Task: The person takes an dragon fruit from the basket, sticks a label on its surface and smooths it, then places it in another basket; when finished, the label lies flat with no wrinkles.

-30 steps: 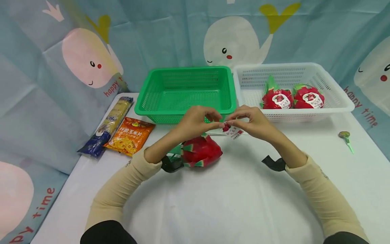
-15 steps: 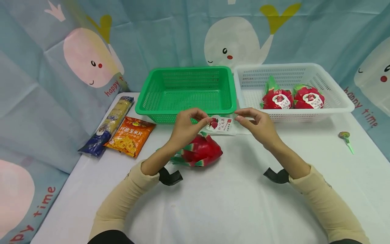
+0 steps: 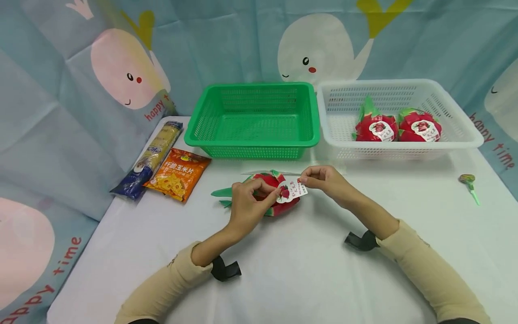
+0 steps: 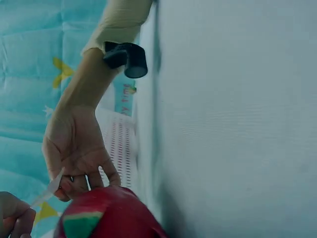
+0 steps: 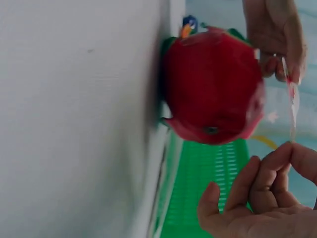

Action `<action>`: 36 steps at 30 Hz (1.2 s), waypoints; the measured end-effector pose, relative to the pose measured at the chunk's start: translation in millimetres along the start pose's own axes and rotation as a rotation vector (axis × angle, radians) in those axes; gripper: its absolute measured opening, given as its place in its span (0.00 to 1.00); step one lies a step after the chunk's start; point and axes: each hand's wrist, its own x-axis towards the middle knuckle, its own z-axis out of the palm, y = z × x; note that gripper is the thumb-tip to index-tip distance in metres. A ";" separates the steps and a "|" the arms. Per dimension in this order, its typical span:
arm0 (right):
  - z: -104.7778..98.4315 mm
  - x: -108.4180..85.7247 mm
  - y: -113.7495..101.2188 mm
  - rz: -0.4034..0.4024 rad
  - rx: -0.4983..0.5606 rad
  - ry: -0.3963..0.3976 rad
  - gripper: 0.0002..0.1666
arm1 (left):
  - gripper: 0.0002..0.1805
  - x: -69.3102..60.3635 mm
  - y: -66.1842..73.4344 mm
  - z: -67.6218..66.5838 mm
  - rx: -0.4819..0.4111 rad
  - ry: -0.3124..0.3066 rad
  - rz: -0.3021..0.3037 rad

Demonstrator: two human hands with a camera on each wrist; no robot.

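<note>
A white sticker label with a red dragon fruit print is stretched between both hands. My left hand pinches its left end between thumb and fingertips, and my right hand pinches the right end. Below and behind the label lies a red dragon fruit with green leaf tips pointing left, partly covered by the left hand. In the right wrist view the label appears edge-on, apart from the fruit. The left wrist view shows the fruit close to the right hand.
A green basket stands at the back, beside a white basket holding two labelled dragon fruits. At left lie an orange snack bag and a long noodle pack. A lollipop lies at right. A flat backing sheet lies behind the fruit.
The label, first pinched near the backing sheet, has moved toward the body and over the fruit. The right hand let go of it, then took its right end. The view shifted slightly.
</note>
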 end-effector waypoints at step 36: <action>21.1 16.0 27.2 -0.042 -0.199 0.041 0.09 | 0.16 -7.5 -8.3 0.7 0.462 -0.112 0.231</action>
